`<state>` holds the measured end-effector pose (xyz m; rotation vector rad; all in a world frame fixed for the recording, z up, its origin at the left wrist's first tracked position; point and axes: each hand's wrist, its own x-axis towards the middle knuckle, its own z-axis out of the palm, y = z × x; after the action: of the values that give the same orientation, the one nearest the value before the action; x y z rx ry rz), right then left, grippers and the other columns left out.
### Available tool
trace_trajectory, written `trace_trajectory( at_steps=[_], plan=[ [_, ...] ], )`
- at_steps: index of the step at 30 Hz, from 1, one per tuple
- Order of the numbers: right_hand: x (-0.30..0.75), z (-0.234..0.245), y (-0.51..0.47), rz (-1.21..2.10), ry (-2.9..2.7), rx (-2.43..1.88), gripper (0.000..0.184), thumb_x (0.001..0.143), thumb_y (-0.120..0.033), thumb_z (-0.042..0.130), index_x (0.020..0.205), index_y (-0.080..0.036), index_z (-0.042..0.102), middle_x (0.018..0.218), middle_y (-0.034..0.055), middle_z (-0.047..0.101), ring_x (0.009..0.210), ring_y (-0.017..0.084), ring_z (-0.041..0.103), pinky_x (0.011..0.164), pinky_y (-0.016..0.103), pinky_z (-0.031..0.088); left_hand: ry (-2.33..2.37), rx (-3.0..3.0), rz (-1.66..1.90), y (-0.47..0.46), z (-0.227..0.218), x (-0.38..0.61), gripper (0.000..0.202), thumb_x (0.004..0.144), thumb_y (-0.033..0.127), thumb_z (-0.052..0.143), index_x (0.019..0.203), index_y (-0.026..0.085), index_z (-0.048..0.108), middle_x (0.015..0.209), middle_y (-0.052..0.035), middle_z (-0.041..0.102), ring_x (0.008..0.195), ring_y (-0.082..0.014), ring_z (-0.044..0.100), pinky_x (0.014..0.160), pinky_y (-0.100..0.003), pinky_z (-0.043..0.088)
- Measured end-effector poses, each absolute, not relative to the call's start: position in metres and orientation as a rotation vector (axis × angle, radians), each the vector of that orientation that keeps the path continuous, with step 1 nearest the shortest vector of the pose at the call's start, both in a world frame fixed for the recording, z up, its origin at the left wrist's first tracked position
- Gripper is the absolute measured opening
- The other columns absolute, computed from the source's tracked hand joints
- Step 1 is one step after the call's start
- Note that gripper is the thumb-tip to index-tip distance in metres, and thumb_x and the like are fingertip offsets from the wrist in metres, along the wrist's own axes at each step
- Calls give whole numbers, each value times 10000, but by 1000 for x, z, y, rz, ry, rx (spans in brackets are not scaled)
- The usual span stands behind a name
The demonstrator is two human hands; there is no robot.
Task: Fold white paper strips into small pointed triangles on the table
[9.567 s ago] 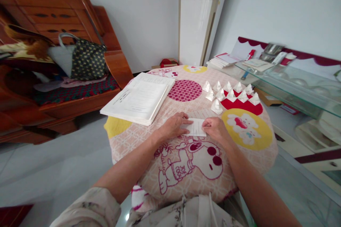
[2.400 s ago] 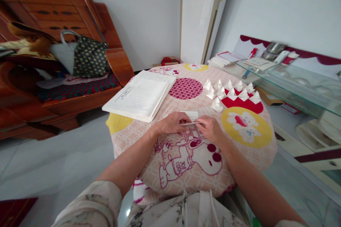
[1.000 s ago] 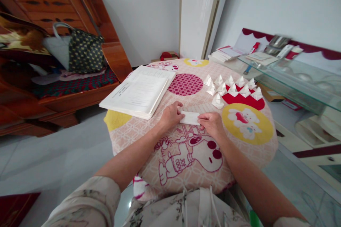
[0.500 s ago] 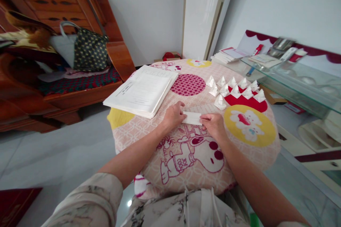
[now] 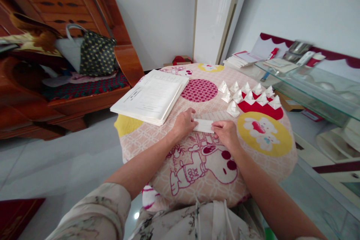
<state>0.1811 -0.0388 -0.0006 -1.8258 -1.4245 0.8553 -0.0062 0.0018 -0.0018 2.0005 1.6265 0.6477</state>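
A folded strip of white paper (image 5: 204, 125) lies between my two hands, just above the cartoon dog printed on the tablecloth (image 5: 157, 142). My left hand (image 5: 185, 123) is closed on the strip's left end, thumb and fingers bent round it. At the right end, my right hand (image 5: 225, 130) pinches the paper between thumb and fingers. Beyond the strip a flat, printed piece of paper (image 5: 215, 115) shows on the cloth. Several small folded paper boats (image 5: 249, 95) stand grouped to the right. A thick stack of printed sheets (image 5: 149, 97) lies to the left.
A glass shelf (image 5: 315, 82) holding a metal pot (image 5: 299, 47) and papers stands close on the right. At the left is a wooden bench (image 5: 129, 63) with a dark patterned bag (image 5: 97, 52) on it. A white tall cabinet unit (image 5: 212, 22) stands behind the table.
The view has shifted very slightly. Both hands keep the same hold on the folded paper strip, and nothing else has visibly moved.
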Motion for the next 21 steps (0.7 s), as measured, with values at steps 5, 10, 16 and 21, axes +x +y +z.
trace_trajectory(
  at_steps=[5,10,16,21],
  plan=[
    [181,-1,-38,850,-1439,-1830,302,765,-168,646,1006,-59,793,582,42,719,460,150,641,431,198,440,1638,2009,642,3,-3,-6,428,796,128,666,1215,140,582,752,-3,665,747,-179,627,785,-307,470],
    [181,-5,-35,831,-1442,-1842,293,766,-172,645,999,-78,796,623,48,738,470,152,652,429,196,445,1641,2007,643,2,-3,-5,439,795,128,667,1224,144,574,751,3,651,736,-173,622,772,-296,470],
    [181,-7,-34,827,-1452,-1836,292,760,-173,643,994,-97,800,662,62,758,484,161,664,421,198,449,1585,2114,666,2,-7,-7,468,790,105,646,1247,157,560,832,-11,654,805,-177,625,827,-307,496],
    [181,-6,-34,806,-1481,-1848,292,760,-175,643,990,-91,801,639,61,749,488,169,669,428,202,452,1308,2348,813,8,-16,-8,416,738,0,574,1116,159,647,1125,-88,642,1056,-204,610,959,-329,498]
  ],
)
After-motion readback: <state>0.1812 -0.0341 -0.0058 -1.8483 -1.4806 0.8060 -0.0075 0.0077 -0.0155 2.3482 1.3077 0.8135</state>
